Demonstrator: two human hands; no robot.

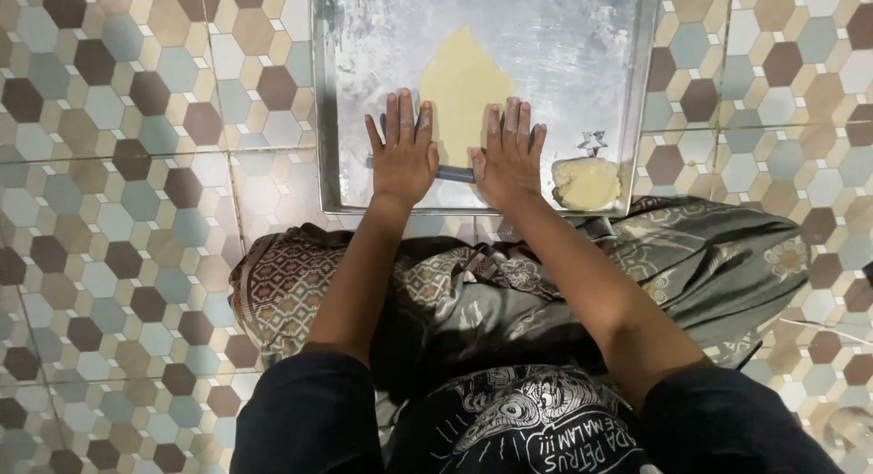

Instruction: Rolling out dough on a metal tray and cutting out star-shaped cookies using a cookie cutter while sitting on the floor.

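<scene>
Patterned cloth (637,256) over lap, nearest; left hand (403,151) and right hand (507,156) flat, fingers spread, pressing a dark roller (453,173); dough ball (587,182) right; flattened dough (464,88) beyond on floured tray (582,38); star cutter (593,143) near ball

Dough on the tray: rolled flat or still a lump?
Both. The pale dough sheet lies spread flat on the floured metal tray, ahead of the rolling pin; a separate dough lump sits unrolled at the tray's corner.
</scene>
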